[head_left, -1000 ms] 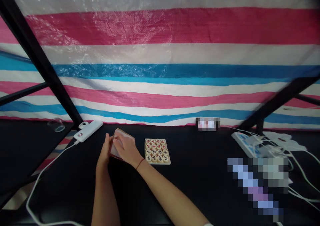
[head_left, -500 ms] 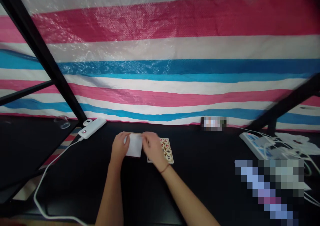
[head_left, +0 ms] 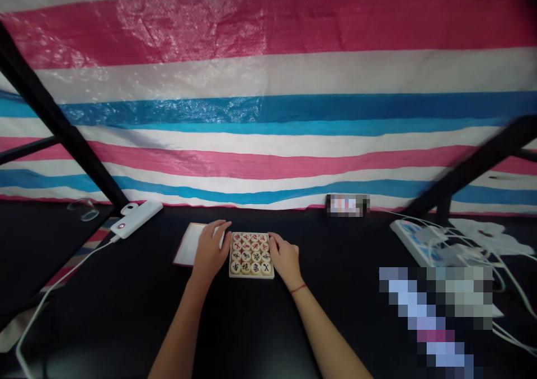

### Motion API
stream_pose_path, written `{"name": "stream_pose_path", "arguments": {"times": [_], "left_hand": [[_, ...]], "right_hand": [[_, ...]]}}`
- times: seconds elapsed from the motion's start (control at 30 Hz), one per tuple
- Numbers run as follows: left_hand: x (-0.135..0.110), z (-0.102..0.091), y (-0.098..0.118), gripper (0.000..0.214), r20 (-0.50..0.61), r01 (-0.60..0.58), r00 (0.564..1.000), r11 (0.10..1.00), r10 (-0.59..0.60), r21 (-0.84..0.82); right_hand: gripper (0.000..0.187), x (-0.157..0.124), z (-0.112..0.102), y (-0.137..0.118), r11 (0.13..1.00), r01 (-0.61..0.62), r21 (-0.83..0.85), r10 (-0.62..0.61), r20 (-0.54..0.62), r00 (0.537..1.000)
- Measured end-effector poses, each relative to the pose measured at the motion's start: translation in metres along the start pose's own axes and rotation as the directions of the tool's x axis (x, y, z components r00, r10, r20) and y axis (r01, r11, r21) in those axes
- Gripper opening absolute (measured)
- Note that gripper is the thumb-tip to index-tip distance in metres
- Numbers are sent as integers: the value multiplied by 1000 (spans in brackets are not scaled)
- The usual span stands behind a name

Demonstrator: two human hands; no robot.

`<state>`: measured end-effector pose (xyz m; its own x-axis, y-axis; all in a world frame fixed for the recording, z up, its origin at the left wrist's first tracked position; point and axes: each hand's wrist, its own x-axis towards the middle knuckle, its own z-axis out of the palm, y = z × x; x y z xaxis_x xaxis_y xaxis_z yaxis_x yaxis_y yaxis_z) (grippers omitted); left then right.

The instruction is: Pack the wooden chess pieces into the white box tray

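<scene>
A shallow box (head_left: 251, 273) packed with several round wooden chess pieces lies on the black table (head_left: 126, 301). My left hand (head_left: 211, 250) rests against the box's left side, fingers stretched forward and partly over a flat white lid (head_left: 188, 245) lying just to the left. My right hand (head_left: 285, 256) is curled against the box's right edge. Both hands flank the box and touch its sides.
A white power bank (head_left: 137, 218) with a cable lies at the back left beside a clear glass (head_left: 84, 209). A power strip (head_left: 413, 239) with tangled white cables sits at the right. A striped tarp (head_left: 268, 122) hangs behind; black frame bars (head_left: 62, 127) slant at both sides.
Both hands held the white lid a second ago. It now lies flat on the table at the left, and the hands have moved to either side of the box of pieces.
</scene>
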<state>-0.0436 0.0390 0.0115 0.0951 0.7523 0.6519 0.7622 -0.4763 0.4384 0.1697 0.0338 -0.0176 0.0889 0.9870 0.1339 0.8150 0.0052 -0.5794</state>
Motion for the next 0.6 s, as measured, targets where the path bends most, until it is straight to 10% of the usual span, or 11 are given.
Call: {"name": "stream_pose_path", "arguments": {"times": [0.17,0.37,0.5,0.6], "left_hand": [[37,-24,43,21,-245,59,963,976,-111,-211],[117,-35,73,19,-539,82,691,793,-482,-604],[131,-48,79,17,-356,-125,934,925,-12,-358],[101,-50,55,19,46,-264,962,958,271,-109]], "right_hand": [[36,0,-2,4,1000,10,18,-10,7,1000],[38,-1,0,8,999,35,39,-36,17,999],[39,0,2,11,997,44,62,-44,10,999],[42,3,2,12,993,52,106,-51,-9,999]]}}
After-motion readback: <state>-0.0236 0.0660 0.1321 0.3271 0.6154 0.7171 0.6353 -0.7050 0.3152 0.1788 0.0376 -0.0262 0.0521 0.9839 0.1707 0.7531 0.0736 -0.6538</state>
